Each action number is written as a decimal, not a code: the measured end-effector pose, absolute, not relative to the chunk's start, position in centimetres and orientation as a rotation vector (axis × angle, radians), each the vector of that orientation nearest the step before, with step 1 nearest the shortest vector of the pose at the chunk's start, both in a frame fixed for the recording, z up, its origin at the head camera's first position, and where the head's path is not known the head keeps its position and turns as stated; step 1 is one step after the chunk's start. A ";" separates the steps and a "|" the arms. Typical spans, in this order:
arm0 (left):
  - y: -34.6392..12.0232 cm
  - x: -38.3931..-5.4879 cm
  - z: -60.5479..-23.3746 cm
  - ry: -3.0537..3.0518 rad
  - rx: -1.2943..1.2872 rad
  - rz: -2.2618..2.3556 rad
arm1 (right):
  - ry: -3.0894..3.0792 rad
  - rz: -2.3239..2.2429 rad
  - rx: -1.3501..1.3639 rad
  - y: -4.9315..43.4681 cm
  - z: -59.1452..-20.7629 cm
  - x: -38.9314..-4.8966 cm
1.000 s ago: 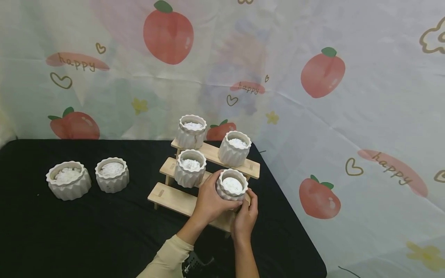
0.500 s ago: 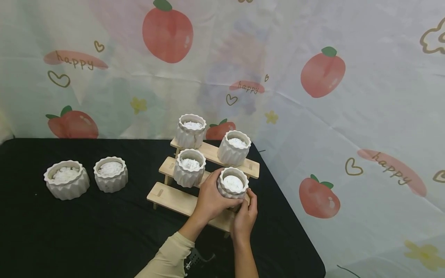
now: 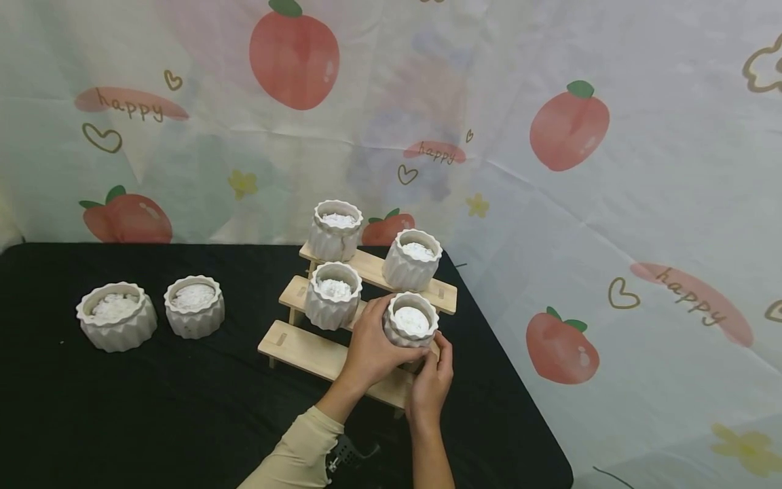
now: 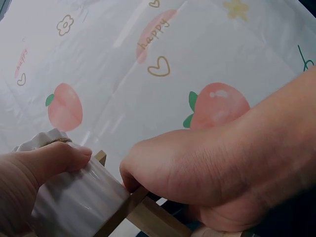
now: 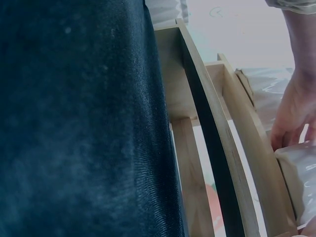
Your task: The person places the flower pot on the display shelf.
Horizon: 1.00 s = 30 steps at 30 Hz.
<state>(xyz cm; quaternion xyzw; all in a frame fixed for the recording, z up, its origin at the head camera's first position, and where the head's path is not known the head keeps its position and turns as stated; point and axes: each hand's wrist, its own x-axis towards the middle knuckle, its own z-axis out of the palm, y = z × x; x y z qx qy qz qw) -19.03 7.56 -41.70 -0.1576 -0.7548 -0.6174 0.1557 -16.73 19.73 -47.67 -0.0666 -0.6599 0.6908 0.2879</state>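
My left hand (image 3: 371,350) curls round a white fluted flower pot (image 3: 411,320), its thumb across the near side. Crumbly white material shows inside the pot, which stands upright at the right end of the middle tier of a wooden step stand (image 3: 311,353). In the left wrist view the thumb presses the wall of this pot (image 4: 79,197). Close beside the pot, my right hand (image 3: 430,384) grips the right end of the stand with bent fingers; the left wrist view has these fingers right at the wood (image 4: 143,197).
Another pot (image 3: 332,297) shares the middle tier, to the left. Two pots, one left (image 3: 334,238) and one right (image 3: 411,268), stand on the top tier. Farther left, two more pots (image 3: 119,326) sit on the black cloth (image 3: 153,407). A printed curtain (image 3: 641,204) hangs behind.
The pot in my left hand has shifted slightly to the right and back along the middle tier. My right hand stays at the stand's end.
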 end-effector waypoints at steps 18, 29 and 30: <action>7.3 -19.5 -42.0 -2.160 -0.474 -1.826 | -1.755 1.849 -0.160 19.7 -47.6 -16.8; 7.4 -19.5 -42.2 -2.166 -0.489 -1.835 | -1.760 1.835 -0.173 19.7 -47.6 -16.8; 7.4 -19.5 -42.2 -2.167 -0.489 -1.837 | -1.761 1.834 -0.174 19.7 -47.6 -16.8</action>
